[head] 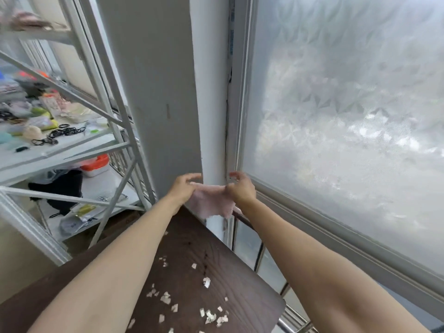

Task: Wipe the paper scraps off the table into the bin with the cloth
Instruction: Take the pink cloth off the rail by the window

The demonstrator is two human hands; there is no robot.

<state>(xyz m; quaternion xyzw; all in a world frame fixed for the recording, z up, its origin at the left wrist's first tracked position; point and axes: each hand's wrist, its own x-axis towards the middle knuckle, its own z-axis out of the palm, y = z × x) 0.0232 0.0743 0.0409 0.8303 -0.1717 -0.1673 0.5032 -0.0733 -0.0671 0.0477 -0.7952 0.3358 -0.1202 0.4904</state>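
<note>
A pale pink cloth (212, 201) hangs stretched between my two hands above the far end of the dark wooden table (192, 248). My left hand (183, 188) pinches its left top corner. My right hand (240, 188) pinches the right top corner. White paper scraps (206, 282) lie scattered over the near half of the table, thickest towards the front edge (211, 317). No bin is in view.
A white pillar (168, 92) and a frosted window (348, 116) stand right behind the table. A white metal shelf rack (72, 145) full of small items is on the left. A railing (264, 255) runs beside the table's right edge.
</note>
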